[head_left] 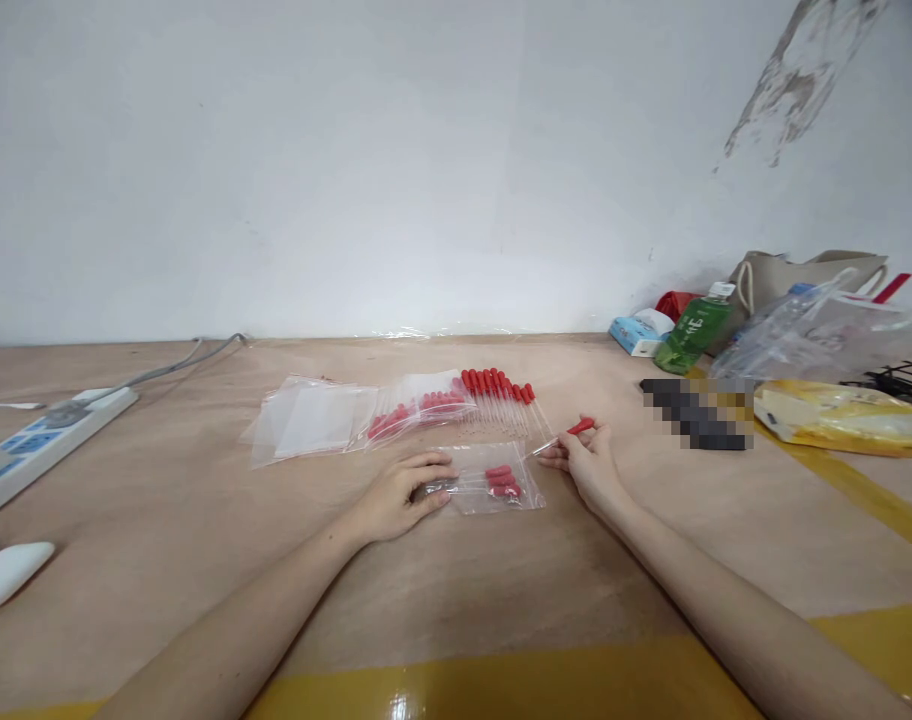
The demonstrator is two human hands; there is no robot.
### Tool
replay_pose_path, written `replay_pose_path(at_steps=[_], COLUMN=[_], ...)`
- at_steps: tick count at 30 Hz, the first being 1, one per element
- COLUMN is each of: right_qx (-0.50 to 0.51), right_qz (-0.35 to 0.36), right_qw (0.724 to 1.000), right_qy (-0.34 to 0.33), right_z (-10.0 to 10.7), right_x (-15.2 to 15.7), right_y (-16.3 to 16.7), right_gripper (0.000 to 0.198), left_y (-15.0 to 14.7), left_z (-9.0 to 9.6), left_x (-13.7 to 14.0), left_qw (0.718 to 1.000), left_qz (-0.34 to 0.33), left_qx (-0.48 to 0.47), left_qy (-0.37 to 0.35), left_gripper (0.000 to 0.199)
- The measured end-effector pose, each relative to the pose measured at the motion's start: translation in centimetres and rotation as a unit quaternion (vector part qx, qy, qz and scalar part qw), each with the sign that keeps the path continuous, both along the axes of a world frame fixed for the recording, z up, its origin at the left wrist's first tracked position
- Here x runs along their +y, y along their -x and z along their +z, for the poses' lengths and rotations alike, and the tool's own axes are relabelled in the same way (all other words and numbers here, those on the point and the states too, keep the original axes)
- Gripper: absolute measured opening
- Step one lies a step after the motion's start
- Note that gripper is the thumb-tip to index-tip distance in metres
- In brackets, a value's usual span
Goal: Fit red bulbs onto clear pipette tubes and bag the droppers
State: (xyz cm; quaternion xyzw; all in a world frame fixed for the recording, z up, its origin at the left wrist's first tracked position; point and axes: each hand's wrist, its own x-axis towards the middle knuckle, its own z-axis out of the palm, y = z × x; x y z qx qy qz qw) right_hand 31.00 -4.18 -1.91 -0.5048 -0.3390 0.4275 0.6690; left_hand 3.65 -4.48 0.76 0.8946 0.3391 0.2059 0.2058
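A clear plastic bag (pixel 475 495) lies flat on the table before me, with red-bulbed droppers (pixel 503 480) inside, their bulbs toward its right end. My left hand (pixel 407 495) grips the bag's left end between thumb and fingers. Just off the bag's right edge, my right hand (pixel 587 462) pinches a single dropper (pixel 580 426), its red bulb up and right and its thin clear tube slanting down toward the bag. Behind the bag lies a row of loose droppers (pixel 493 385). Left of that row are filled bags (pixel 407 412) with red bulbs showing through.
Flat clear bags (pixel 313 415) are stacked at the left. A power strip (pixel 58 435) with a grey cable lies far left, near a white mouse-like object (pixel 13 577). To the right are a green bottle (pixel 696 330), a tissue pack (pixel 640 332), a blurred dark object (pixel 696 415) and a yellow packet (pixel 842 418).
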Motion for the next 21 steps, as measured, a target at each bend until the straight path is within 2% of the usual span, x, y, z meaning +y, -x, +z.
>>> replay_pose_path(at_steps=[4, 10, 16, 21], right_qx=[0.039, 0.041, 0.062, 0.064], right_qz=[0.008, 0.048, 0.058, 0.115], right_qw=[0.999, 0.998, 0.996, 0.99], right_qy=[-0.002, 0.024, 0.014, 0.047], right_z=[0.3, 0.8, 0.8, 0.7], right_x=[-0.3, -1.3, -1.7, -1.6], right_y=[0.6, 1.2, 0.8, 0.6], right_gripper=[0.048, 0.049, 0.048, 0.031], left_y=[0.0, -0.1, -0.1, 0.0], left_z=[0.1, 0.1, 0.1, 0.1], left_x=[0.0, 0.0, 0.0, 0.2], left_qw=[1.0, 1.0, 1.0, 1.0], left_qz=[0.002, 0.008, 0.002, 0.004], left_qx=[0.005, 0.004, -0.004, -0.001], left_qy=[0.004, -0.006, -0.006, 0.005], left_gripper=[0.032, 0.034, 0.035, 0.035])
